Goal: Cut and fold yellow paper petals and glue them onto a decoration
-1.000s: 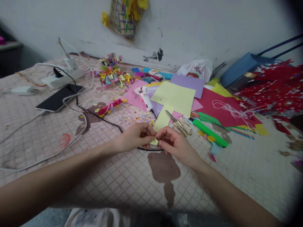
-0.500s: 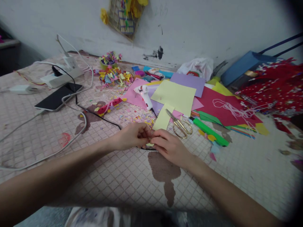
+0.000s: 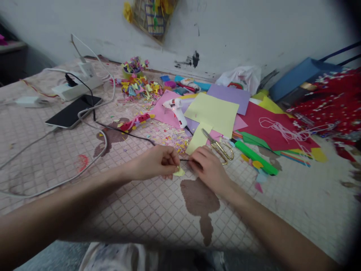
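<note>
In my head view the small yellow paper piece (image 3: 179, 172) is already separate, pinched in the left hand (image 3: 158, 162) over the worktop (image 3: 135, 210), while the right hand (image 3: 210, 167) curls near the scissors (image 3: 213, 142), contents unclear, and I cannot tell what work remains

Shows, at left, a dark-screened phone (image 3: 73, 111) lying near a white power strip (image 3: 63, 91). Includes a lattice hanging (image 3: 154, 20) on the pale wall (image 3: 242, 35). Has, at right, a blue box (image 3: 301, 75) behind a red, pale-specked bundle (image 3: 334, 103).
</note>
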Demonstrator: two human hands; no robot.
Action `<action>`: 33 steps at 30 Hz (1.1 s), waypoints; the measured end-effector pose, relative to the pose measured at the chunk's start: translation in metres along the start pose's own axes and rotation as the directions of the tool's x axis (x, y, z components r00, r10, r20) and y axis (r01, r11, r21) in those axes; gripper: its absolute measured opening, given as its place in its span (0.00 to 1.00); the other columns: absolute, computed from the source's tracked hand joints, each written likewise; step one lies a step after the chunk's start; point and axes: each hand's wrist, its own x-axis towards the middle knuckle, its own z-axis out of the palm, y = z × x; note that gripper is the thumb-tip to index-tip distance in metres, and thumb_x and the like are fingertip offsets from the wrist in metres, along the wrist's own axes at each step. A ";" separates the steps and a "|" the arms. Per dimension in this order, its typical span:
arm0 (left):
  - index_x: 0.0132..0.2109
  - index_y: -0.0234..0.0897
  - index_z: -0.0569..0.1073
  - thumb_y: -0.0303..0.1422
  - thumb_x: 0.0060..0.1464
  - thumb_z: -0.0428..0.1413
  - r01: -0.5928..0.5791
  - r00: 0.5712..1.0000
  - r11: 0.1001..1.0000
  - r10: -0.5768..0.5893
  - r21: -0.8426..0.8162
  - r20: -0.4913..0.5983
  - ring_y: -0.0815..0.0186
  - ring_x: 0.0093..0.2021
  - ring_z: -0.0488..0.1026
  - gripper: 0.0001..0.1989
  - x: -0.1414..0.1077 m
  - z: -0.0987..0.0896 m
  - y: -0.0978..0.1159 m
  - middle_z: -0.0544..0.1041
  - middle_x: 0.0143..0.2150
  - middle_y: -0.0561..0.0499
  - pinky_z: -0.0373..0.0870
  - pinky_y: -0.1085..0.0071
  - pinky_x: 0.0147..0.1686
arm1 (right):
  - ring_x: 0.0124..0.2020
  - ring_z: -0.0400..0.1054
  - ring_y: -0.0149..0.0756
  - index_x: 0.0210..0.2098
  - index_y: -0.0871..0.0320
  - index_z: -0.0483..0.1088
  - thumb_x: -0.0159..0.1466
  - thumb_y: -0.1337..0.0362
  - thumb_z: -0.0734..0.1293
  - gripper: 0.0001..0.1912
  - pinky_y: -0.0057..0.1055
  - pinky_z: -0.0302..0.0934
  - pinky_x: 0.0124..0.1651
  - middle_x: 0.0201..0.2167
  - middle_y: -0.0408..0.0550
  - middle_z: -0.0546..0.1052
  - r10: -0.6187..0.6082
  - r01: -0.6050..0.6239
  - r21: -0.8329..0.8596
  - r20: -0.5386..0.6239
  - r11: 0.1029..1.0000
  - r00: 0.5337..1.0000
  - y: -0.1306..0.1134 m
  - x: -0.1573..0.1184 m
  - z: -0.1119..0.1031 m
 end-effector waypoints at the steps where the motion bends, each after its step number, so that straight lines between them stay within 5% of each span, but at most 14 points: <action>1: 0.33 0.33 0.66 0.28 0.48 0.55 0.011 1.000 1.000 -0.011 0.026 0.007 0.72 0.21 0.70 0.05 -0.001 0.003 0.000 0.70 0.21 0.56 0.65 0.78 0.20 | 0.36 0.60 0.39 0.28 0.58 0.65 0.62 0.69 0.61 0.06 0.36 0.57 0.41 0.30 0.49 0.68 0.037 -0.038 -0.019 -0.039 0.999 0.999 0.003 0.002 0.000; 5: 0.32 0.33 0.66 0.27 0.48 0.54 -0.011 1.000 0.990 0.014 0.142 -0.022 0.73 0.21 0.69 0.03 -0.001 0.011 -0.006 0.71 0.21 0.55 0.64 0.78 0.21 | 0.38 0.61 0.40 0.31 0.59 0.67 0.61 0.70 0.62 0.03 0.39 0.58 0.43 0.32 0.50 0.69 0.023 -0.023 -0.011 -0.059 1.000 0.998 0.007 0.004 -0.001; 12: 0.32 0.34 0.67 0.27 0.47 0.54 -0.014 1.000 0.996 0.017 0.091 -0.026 0.73 0.20 0.69 0.03 0.001 0.007 -0.010 0.70 0.20 0.57 0.64 0.78 0.20 | 0.40 0.61 0.38 0.36 0.56 0.68 0.62 0.70 0.61 0.06 0.38 0.59 0.44 0.35 0.49 0.71 -0.270 0.281 0.160 -0.089 0.946 0.959 -0.007 -0.007 -0.006; 16: 0.34 0.34 0.67 0.28 0.47 0.54 -0.003 1.000 0.996 0.004 0.086 -0.013 0.72 0.20 0.69 0.05 0.001 0.006 -0.011 0.70 0.21 0.56 0.64 0.78 0.20 | 0.41 0.61 0.37 0.37 0.57 0.68 0.63 0.71 0.60 0.06 0.37 0.60 0.44 0.35 0.49 0.70 -0.333 0.339 0.184 -0.059 0.923 0.941 -0.007 -0.009 -0.003; 24: 0.33 0.34 0.69 0.28 0.48 0.53 -0.053 0.997 0.967 0.066 0.250 -0.044 0.73 0.21 0.67 0.03 -0.003 0.009 -0.011 0.71 0.23 0.55 0.61 0.79 0.20 | 0.39 0.61 0.36 0.32 0.58 0.69 0.64 0.69 0.58 0.09 0.35 0.60 0.41 0.33 0.49 0.69 -0.363 0.354 0.141 0.040 0.924 0.931 -0.010 -0.009 0.003; 33: 0.30 0.35 0.70 0.24 0.47 0.52 -0.143 0.963 0.781 0.251 0.608 -0.095 0.74 0.22 0.63 0.03 -0.008 0.013 -0.008 0.70 0.23 0.56 0.57 0.77 0.24 | 0.38 0.60 0.37 0.33 0.58 0.69 0.66 0.67 0.56 0.12 0.37 0.59 0.42 0.33 0.49 0.69 -0.332 0.317 0.126 0.131 0.940 0.934 -0.013 -0.007 0.003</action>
